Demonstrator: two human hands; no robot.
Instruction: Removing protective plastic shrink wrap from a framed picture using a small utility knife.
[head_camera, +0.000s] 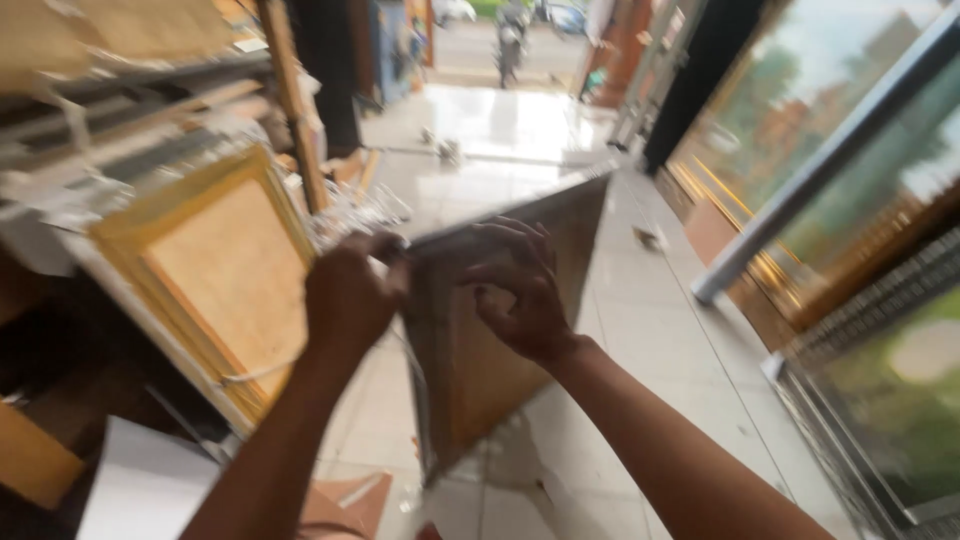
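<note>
Head view, looking down past both forearms: the person holds a framed panel upright over the tiled floor, its brown backing board turned towards the camera and its silvery edge tilted, so that one corner points up and away and the lower corner hangs just above the tiles. Held on edge like this, the back of the panel is open to both hands at once. The left hand is curled shut on the upper left edge of the panel, apparently to steady it. The right hand lies against the backing just below that same edge, fingers bent and pressed to the board and the rim; it grips rather than rests flat, though motion blur hides exactly what the fingertips pinch. The panel thus sits between and beneath the two hands, touching both.

To the left, a yellow wooden frame leans against cluttered shelves, well clear of the held panel. To the right stand glass shopfront panes, and the street shows beyond the doorway.
</note>
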